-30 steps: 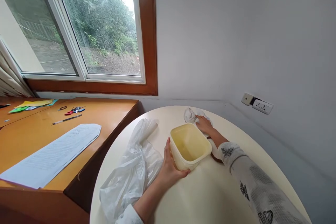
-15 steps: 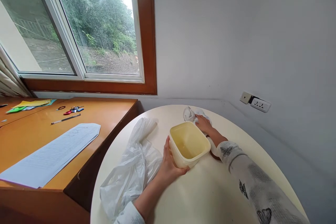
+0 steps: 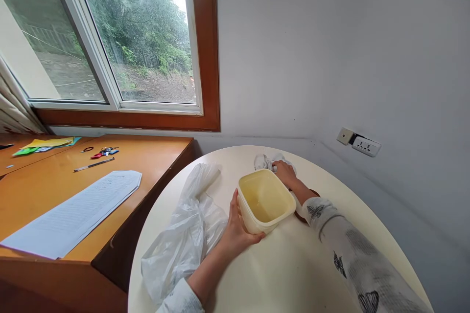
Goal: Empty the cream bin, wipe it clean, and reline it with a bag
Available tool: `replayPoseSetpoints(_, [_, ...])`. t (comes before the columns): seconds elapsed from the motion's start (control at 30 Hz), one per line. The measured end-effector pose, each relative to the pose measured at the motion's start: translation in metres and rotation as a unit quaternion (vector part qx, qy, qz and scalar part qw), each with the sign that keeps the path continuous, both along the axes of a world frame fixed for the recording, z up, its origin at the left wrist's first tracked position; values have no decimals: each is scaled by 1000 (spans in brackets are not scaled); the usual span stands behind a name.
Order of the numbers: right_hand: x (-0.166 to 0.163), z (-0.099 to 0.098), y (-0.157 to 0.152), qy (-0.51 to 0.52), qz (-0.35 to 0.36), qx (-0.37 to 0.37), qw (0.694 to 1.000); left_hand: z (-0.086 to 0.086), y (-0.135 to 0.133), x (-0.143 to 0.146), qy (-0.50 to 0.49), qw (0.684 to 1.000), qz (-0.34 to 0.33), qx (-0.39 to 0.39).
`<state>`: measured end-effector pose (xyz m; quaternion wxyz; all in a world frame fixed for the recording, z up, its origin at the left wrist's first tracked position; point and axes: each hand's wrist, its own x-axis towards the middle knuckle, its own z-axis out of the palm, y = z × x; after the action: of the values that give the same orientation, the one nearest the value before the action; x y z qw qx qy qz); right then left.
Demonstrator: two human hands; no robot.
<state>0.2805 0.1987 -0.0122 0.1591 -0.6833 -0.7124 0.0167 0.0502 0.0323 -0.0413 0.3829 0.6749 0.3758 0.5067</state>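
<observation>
A pale yellow square plastic tub (image 3: 266, 199) stands open on the round cream table (image 3: 293, 274). My left hand (image 3: 237, 234) grips the tub's near left corner, thumb on the side wall. My right hand (image 3: 285, 174) lies behind the tub with its fingers closed on a crumpled white cloth (image 3: 263, 161). A round lid or dish edge (image 3: 301, 209) shows under my right wrist, mostly hidden.
A crumpled clear plastic bag (image 3: 185, 234) lies left of the tub. A wooden desk (image 3: 73, 195) to the left holds a printed paper sheet (image 3: 73, 212), a pen (image 3: 93, 164) and keys (image 3: 103, 152). A window and a wall socket (image 3: 362, 144) are behind.
My right hand has drawn the white cloth together into a smaller bunch behind the tub. The left hand and tub have not moved.
</observation>
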Motion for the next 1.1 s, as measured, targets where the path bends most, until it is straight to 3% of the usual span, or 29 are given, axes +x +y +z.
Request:
replayPoseSetpoints(0.33, [-5,24,-2,147,-56,99,983,1,0,-1,1,1000,-8,9])
replayPoseSetpoints(0.77, [1,100,-7,401,-23,248,882,4,-3,-2,13,1000,-2,17])
replayPoseSetpoints(1.1, [-5,134,-25,483,13,289,826,3,-3,-2,4,1000,-3,28])
